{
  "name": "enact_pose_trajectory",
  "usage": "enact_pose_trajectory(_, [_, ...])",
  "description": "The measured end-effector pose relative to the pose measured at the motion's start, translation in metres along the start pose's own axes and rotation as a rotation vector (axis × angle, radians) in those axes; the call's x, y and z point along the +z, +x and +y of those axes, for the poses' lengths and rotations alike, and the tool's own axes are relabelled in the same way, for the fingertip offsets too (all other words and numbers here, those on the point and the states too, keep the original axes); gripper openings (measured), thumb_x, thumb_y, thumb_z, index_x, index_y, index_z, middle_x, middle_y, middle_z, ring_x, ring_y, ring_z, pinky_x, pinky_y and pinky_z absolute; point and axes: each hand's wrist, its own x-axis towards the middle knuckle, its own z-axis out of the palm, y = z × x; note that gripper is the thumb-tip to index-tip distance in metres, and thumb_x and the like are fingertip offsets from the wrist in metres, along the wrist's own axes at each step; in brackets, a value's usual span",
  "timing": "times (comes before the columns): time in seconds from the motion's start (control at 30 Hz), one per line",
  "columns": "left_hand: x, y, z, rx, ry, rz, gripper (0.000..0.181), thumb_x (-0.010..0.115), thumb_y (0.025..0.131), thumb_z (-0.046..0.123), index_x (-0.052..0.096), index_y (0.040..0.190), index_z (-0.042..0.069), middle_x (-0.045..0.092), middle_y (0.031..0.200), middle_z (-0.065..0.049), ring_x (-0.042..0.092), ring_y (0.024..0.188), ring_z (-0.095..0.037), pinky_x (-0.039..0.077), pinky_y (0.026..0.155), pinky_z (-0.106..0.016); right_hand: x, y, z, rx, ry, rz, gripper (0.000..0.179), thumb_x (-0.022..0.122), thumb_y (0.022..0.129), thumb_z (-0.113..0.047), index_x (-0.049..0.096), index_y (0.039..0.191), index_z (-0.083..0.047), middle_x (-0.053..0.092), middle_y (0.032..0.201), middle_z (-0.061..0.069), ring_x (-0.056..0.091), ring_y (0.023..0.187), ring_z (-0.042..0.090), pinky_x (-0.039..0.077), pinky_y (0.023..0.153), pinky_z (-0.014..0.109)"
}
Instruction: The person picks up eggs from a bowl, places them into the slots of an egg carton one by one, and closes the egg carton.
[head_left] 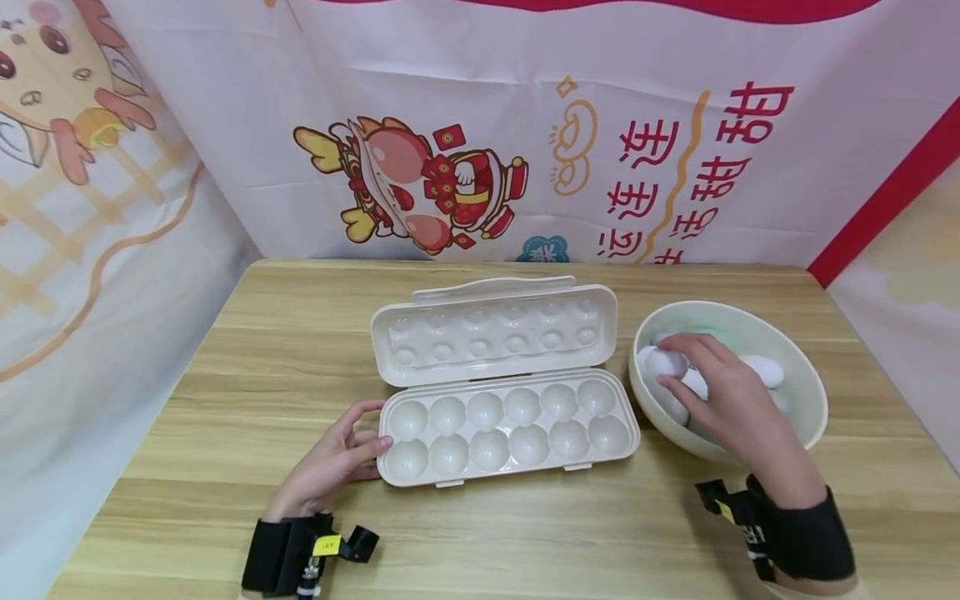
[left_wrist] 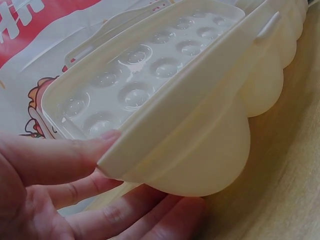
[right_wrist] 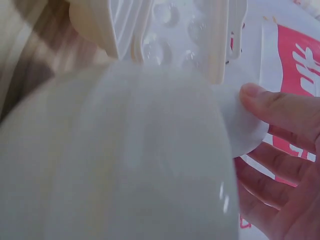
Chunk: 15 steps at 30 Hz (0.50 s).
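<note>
A white plastic egg box lies open on the table, its base [head_left: 517, 473] showing two rows of empty round cups. The hinged lid [head_left: 495, 337] leans back behind it. My left hand [head_left: 337, 458] holds the base's left end; in the left wrist view the thumb [left_wrist: 60, 157] presses the rim and the other fingers lie beneath. Over the left part of a pale bowl [head_left: 806, 383], my right hand [head_left: 731, 404] pinches a white egg [head_left: 666, 364] between thumb and fingers. More white eggs [head_left: 767, 370] lie in the bowl, partly hidden by that hand.
The wooden table [head_left: 247, 375] ends at a hanging printed cloth [head_left: 487, 50] at the back. Another cloth [head_left: 90, 250] hangs along the left side. The bowl stands close to the box's right end.
</note>
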Motion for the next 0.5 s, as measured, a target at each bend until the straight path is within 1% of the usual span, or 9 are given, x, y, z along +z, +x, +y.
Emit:
enact_pose_trajectory(0.23, [0.001,0.0,0.001,-0.017,0.026,0.01,0.06,0.058,0.09,0.018,0.024,0.139,0.008,0.066,0.101,-0.012,0.063,0.092,-0.026,0.055,0.08,-0.045,0.011,0.004,-0.012,-0.067,0.004,0.026,0.044,0.074,0.073,-0.005,0.056,0.113,-0.003,0.059,0.111,0.017,0.055,0.103,0.031,0.051,0.082,0.052])
enact_pose_trajectory(0.5, [0.001,0.001,0.0,-0.019,0.032,0.01,0.06,0.058,0.091,0.017,0.024,0.139,0.008,0.066,0.101,-0.012,0.062,0.093,-0.025,0.054,0.081,-0.046,0.02,0.006,-0.021,-0.159,0.016,0.069,0.043,0.074,0.073,-0.005,0.058,0.112,-0.002,0.061,0.11,0.016,0.057,0.102,0.028,0.054,0.08,0.046])
